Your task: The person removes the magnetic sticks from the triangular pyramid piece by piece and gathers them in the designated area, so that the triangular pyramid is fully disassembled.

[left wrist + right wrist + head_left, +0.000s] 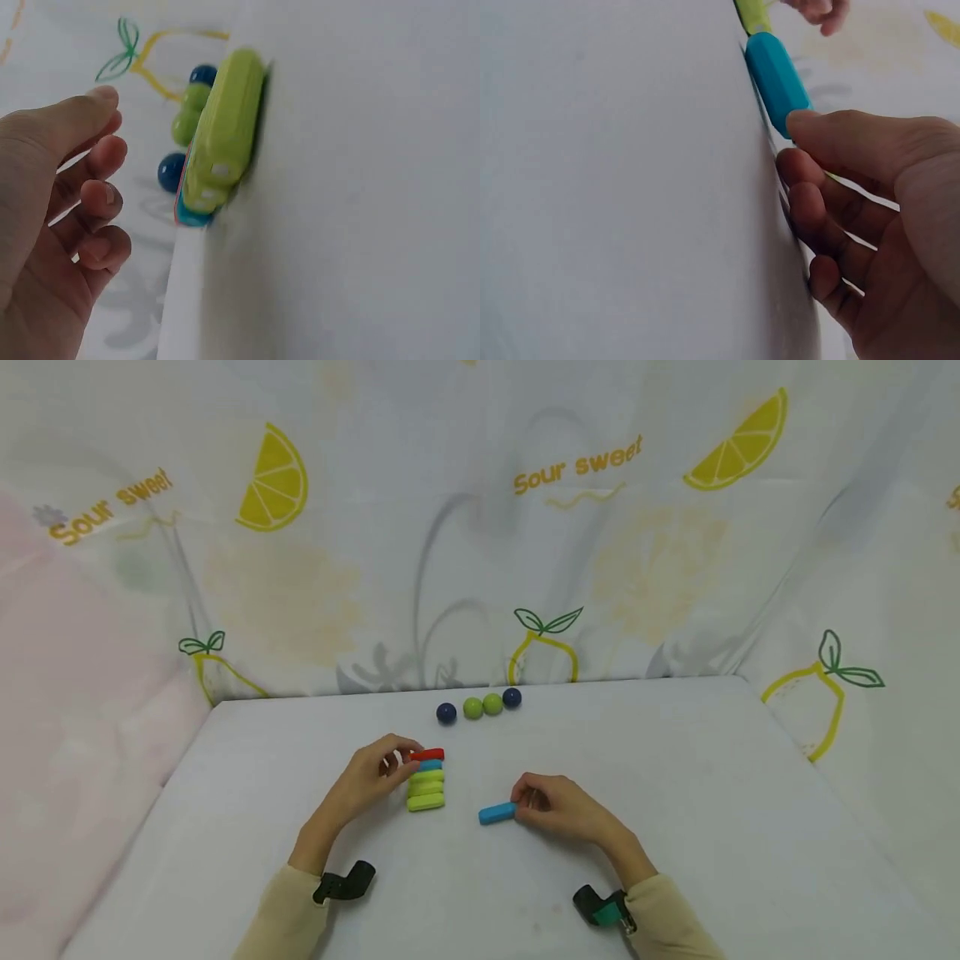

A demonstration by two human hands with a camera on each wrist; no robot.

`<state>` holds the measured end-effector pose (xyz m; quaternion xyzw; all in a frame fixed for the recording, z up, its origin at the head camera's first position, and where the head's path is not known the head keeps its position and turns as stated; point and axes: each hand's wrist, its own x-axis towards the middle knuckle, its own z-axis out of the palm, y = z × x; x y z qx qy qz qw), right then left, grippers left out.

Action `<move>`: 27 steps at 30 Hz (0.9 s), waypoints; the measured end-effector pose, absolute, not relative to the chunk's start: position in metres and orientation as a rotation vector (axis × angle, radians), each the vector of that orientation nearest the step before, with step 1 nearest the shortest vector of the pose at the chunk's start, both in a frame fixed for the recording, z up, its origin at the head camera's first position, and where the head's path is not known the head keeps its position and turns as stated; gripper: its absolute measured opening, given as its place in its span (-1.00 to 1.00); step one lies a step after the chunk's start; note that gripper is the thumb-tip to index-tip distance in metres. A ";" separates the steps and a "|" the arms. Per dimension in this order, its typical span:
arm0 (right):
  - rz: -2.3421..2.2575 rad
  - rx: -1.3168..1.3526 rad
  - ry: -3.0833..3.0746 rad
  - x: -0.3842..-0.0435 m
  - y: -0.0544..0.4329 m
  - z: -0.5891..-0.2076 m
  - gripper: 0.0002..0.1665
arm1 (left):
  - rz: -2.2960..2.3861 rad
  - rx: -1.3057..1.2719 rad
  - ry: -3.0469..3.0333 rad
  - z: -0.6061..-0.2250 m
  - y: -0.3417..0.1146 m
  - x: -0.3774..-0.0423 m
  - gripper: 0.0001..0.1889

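My right hand (562,806) pinches the right end of a blue bar-shaped block (497,813) between thumb and fingers, low over the white table; the right wrist view shows the grip on this blue block (778,82) closely. My left hand (372,774) is beside the left ends of a red block (428,755) and another blue block (431,765). Its fingers are loosely bent and seem to hold nothing in the left wrist view. Lime-green blocks (426,802) lie side by side in the same row, nearer to me than the red and blue ones.
Behind the row, toward the table's (675,735) far edge, sit a dark blue ball (446,713), two green balls (473,707) and a second dark blue ball (512,697). A lemon-printed cloth (465,568) hangs behind the table.
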<state>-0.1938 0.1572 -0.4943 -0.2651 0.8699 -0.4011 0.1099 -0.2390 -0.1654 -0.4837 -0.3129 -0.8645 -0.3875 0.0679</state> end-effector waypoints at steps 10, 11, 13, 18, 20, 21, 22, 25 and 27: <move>-1.092 -0.815 2.648 -0.194 0.144 -0.491 -0.87 | -0.856 -1.009 -2.802 -0.478 -0.117 -0.190 -0.76; -1.078 -0.823 2.654 -0.194 0.142 -0.491 -0.87 | -0.824 -0.989 -2.815 -0.478 -0.113 -0.188 -0.75; -1.060 -0.829 2.654 -0.194 0.138 -0.492 -0.87 | -0.761 -0.953 -2.831 -0.478 -0.108 -0.186 -0.76; -1.048 -0.821 2.636 -0.192 0.127 -0.492 -0.87 | -0.692 -0.883 -2.879 -0.480 -0.109 -0.180 -0.82; -1.041 -0.814 2.631 -0.191 0.122 -0.492 -0.87 | -0.695 -0.862 -2.889 -0.481 -0.113 -0.178 -0.83; -1.038 -0.810 2.627 -0.191 0.119 -0.492 -0.87 | -0.700 -0.855 -2.890 -0.482 -0.116 -0.177 -0.84; -1.038 -0.806 2.623 -0.190 0.116 -0.492 -0.88 | -0.702 -0.845 -2.892 -0.483 -0.118 -0.176 -0.84; -1.027 -0.798 2.614 -0.190 0.104 -0.490 -0.88 | -0.713 -0.797 -2.895 -0.485 -0.128 -0.173 -0.83; -1.025 -0.796 2.607 -0.191 0.096 -0.488 -0.88 | -0.723 -0.754 -2.896 -0.486 -0.135 -0.171 -0.83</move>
